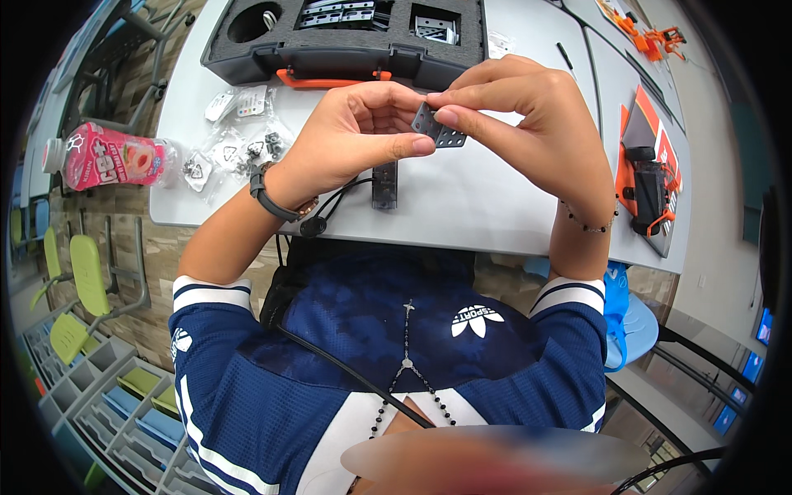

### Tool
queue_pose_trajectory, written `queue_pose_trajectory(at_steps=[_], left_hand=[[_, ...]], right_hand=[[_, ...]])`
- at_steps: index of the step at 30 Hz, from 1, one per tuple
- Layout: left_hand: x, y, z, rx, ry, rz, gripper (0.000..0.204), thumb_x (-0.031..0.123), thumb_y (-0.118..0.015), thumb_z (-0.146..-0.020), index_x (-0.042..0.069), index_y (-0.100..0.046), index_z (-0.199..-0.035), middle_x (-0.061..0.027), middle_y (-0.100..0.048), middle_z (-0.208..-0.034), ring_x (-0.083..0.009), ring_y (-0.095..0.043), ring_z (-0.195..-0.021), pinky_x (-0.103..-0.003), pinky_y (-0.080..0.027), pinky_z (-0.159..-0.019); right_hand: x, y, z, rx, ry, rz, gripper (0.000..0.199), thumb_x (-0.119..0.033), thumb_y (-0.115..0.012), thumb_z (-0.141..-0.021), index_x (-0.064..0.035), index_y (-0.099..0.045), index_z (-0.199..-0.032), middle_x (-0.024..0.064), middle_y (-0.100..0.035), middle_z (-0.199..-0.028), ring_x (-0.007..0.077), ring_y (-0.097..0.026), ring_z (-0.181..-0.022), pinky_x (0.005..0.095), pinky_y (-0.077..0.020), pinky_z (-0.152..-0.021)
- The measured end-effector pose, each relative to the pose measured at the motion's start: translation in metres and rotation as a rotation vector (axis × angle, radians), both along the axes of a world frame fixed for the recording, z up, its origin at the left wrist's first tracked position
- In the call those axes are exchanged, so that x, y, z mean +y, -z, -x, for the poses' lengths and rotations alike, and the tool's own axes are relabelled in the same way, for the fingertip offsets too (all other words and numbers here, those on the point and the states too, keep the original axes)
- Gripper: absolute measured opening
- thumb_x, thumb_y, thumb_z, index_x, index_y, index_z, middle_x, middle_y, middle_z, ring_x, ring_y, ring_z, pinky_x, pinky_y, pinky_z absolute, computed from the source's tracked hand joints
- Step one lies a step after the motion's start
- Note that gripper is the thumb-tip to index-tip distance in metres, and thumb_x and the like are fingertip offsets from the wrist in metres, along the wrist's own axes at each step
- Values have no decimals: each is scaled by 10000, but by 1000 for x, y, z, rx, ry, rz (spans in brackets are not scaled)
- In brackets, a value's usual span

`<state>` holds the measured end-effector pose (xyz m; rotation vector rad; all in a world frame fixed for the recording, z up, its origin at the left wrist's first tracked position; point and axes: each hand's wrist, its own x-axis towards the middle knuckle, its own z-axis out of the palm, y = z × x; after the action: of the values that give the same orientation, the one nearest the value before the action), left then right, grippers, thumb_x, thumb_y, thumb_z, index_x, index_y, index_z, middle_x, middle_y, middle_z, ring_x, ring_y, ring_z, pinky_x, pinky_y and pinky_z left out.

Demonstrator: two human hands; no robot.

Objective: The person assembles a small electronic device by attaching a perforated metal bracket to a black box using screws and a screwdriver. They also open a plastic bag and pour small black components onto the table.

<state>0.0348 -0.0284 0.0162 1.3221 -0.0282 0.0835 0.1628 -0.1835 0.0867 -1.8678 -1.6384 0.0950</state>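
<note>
Above the white table, both my hands meet at a small dark metal bracket point(446, 138) dotted with round holes. My left hand point(363, 132) grips its left end between thumb and fingers. My right hand point(511, 103) pinches the top edge with thumb and forefinger; anything small between those fingertips is too hidden to make out. Below my left hand lies a dark rectangular device point(384, 188), with a black cable beside it. Just beyond my hands stands an open black case point(346, 62) with an orange handle and foam compartments of metal parts.
Clear plastic bags of small parts point(235, 144) lie at the left, near a pink-labelled bottle point(115, 157) at the table's edge. At the right are an orange-and-black device point(650, 194) and a booklet point(660, 136). A black pen point(564, 55) rests farther back.
</note>
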Motion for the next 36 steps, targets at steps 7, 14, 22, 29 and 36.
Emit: queue_pose_trajectory(at_steps=[7, 14, 22, 29, 36], left_hand=[[-7, -2, 1, 9, -21, -29, 344, 54, -692, -790, 2, -571, -1107, -37, -624, -990, -89, -587, -890, -226, -466, -768], [-6, 0, 1, -14, -9, -35, 333, 42, -686, -788, 3, -565, -1095, -41, -619, -1001, -89, -577, -909, -235, -461, -782], [3, 1, 2, -17, 3, 104, 388, 175, -704, -778, 52, -537, -1106, -70, -626, -1013, -192, -581, -1035, -332, -410, -944], [11, 3, 3, -64, 51, 265, 474, 278, -742, -723, 65, -515, -1082, -95, -634, -972, -240, -557, -1081, -373, -346, -996], [15, 5, 5, -187, -78, 141, 368, 65, -688, -777, 16, -551, -1116, -40, -585, -1039, -90, -546, -931, -237, -429, -843]], right_hand=[[-8, -2, 4, -245, 23, 51, 143, -192, -704, -754, -95, -730, -856, 46, -670, -763, 197, -604, -705, 387, -430, -812], [-6, -4, 9, -203, 94, 71, 191, -219, -706, -756, -119, -721, -917, 43, -670, -774, 178, -604, -666, 336, -454, -758], [-2, -6, -4, 253, 93, -130, 232, -220, -704, -776, -40, -702, -923, 52, -664, -736, 89, -583, -638, 221, -450, -580], [-45, -29, -14, 304, 201, -180, 212, -149, -643, -823, -10, -683, -978, 73, -675, -856, 106, -606, -763, 234, -464, -704], [-123, 55, -41, 204, 763, -149, 209, -153, -642, -833, 0, -670, -972, 80, -666, -885, 108, -586, -768, 237, -456, -702]])
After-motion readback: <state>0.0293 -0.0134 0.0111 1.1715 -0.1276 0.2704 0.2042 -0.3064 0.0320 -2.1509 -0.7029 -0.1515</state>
